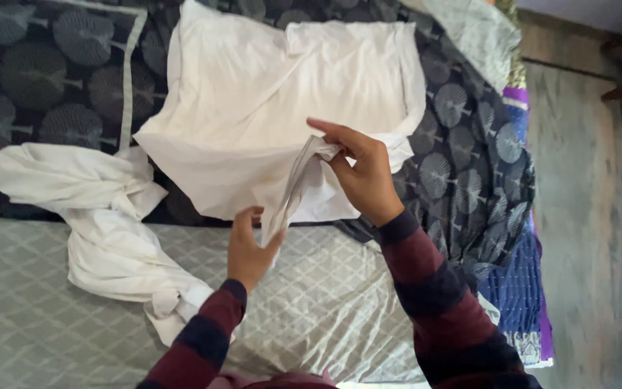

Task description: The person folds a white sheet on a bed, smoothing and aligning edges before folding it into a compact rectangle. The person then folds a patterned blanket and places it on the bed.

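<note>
1. The right hand [366, 176] is pinching the folded edge of a white garment [268, 108] between thumb and fingers, closed on the cloth and lifting it just off the bed [325, 317].
2. The left hand [248, 248] is gripping the lower end of the same raised edge, fingers closed around it, so the strip of fabric is running taut between the two hands.
3. The garment is lying spread over the dark patterned cover [44, 72] at the head of the bed, its near hem hanging toward the grey quilted sheet (the rest is lying flat and mostly smoothed).
4. The cloth is looking thin, light and wholly limp; it is draping and creasing wherever it is unsupported, so it is likely needing both hands along an edge or seam, since a single pinch in the middle would be letting it bunch.
5. It is not seeming fragile or slippery (cotton-like, probably gripping well against bare fingers).
6. A second white cloth [102, 223] is lying crumpled and twisted to the left, well apart from both hands.
7. More patterned bedding [520, 288] is hanging off the bed's right side, beside the floor [592, 216].
</note>
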